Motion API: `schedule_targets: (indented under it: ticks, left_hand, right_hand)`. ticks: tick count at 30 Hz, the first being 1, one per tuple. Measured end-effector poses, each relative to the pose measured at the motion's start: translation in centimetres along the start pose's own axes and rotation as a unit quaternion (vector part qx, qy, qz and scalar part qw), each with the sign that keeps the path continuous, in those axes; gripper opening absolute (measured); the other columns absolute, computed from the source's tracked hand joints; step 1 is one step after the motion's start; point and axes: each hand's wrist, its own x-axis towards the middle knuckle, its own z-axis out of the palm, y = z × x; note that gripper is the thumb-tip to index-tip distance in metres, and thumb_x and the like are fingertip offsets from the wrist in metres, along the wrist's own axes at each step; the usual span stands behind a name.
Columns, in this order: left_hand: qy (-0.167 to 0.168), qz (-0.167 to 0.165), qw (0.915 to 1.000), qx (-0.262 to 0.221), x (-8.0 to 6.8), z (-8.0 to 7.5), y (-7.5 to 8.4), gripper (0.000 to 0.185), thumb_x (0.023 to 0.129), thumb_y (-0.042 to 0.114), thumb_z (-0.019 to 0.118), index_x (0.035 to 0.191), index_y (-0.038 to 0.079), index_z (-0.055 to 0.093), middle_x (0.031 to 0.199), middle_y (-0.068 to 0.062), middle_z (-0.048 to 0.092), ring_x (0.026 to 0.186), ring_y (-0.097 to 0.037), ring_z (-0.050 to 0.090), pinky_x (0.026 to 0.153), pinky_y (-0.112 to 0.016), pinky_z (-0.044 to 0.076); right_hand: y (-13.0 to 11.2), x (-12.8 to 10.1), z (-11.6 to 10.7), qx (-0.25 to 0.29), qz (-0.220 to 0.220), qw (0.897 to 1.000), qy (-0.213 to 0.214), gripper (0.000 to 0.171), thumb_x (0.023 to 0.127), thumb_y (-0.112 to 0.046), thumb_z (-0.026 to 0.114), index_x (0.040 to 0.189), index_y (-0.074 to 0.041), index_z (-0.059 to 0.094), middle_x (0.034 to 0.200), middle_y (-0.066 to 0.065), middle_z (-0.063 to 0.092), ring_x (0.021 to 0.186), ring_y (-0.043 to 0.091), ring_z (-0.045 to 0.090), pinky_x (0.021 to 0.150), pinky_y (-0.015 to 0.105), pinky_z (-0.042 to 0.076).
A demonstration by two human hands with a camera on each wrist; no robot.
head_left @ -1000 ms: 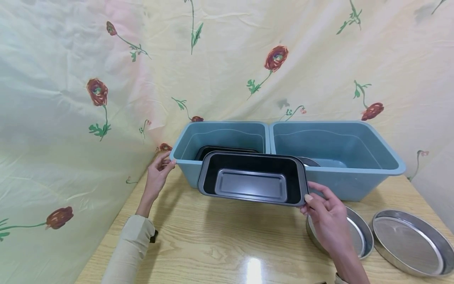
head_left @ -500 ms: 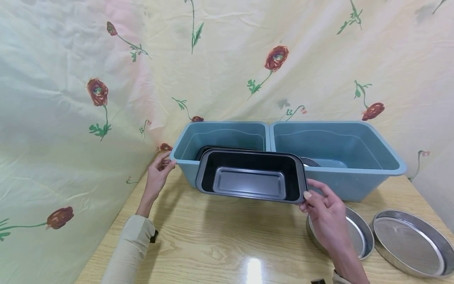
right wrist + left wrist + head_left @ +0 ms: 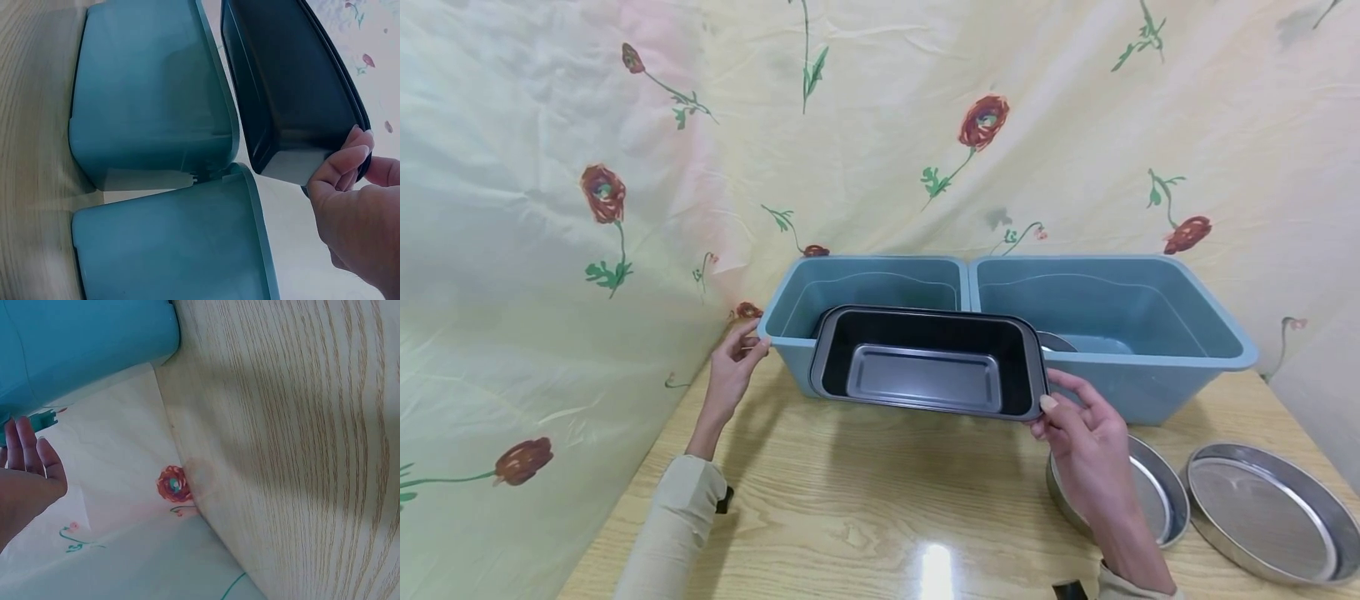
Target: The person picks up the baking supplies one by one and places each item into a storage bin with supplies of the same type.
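A dark loaf pan (image 3: 925, 367), its inside tilted toward the head camera, is held up in front of the two blue bins. My right hand (image 3: 1093, 462) pinches its right end by the rim, thumb on the near side; the right wrist view shows the fingers on the rim of the loaf pan (image 3: 300, 81). My left hand (image 3: 733, 367) grips the left corner of the left bin's rim (image 3: 790, 342). In the left wrist view, fingers of the left hand (image 3: 31, 469) reach the bin (image 3: 81, 350). Another dark pan inside the left bin is almost wholly hidden.
The right bin (image 3: 1150, 360) stands beside the left one and holds a shiny metal piece (image 3: 1056, 342), partly hidden. Two round metal cake tins (image 3: 1262, 508) lie at the right of the wooden table (image 3: 850, 517). A flowered cloth (image 3: 865, 150) hangs behind.
My right hand has raised the loaf pan slightly and shifted it a little left, so it covers more of the pan in the left bin. The left hand stays on the rim.
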Motion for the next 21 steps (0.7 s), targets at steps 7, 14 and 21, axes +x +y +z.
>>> schedule_targets:
  ticks: [7,14,21]
  left_hand:
    - [0.003,-0.001,1.0,0.001,0.1,0.0,-0.1,0.044,0.103,0.018,0.067,0.144,0.003,0.059,0.106,-0.007,0.067,0.096,-0.022,0.066,0.087,-0.027,0.052]
    - [0.004,-0.002,1.0,0.001,0.1,0.0,0.0,0.045,0.103,0.018,0.068,0.144,0.003,0.059,0.107,-0.009,0.067,0.098,-0.027,0.066,0.088,-0.027,0.052]
    - [0.002,0.0,1.0,-0.003,0.1,0.0,-0.1,0.045,0.103,0.017,0.068,0.145,0.002,0.058,0.106,-0.008,0.067,0.096,-0.022,0.066,0.087,-0.026,0.052]
  right_hand:
    - [-0.1,0.7,0.6,-0.001,-0.003,1.0,0.01,0.026,0.106,0.006,0.05,0.13,0.003,0.058,0.087,0.01,0.073,0.069,0.013,0.062,0.065,0.021,0.054]
    - [0.1,1.4,1.0,-0.009,0.001,1.0,0.007,0.025,0.107,0.004,0.049,0.13,0.001,0.056,0.084,0.007,0.072,0.07,0.011,0.062,0.066,0.02,0.054]
    - [0.5,2.2,1.4,-0.001,0.006,1.0,0.011,0.024,0.107,0.003,0.05,0.13,0.002,0.057,0.084,0.008,0.073,0.071,0.012,0.064,0.067,0.02,0.054]
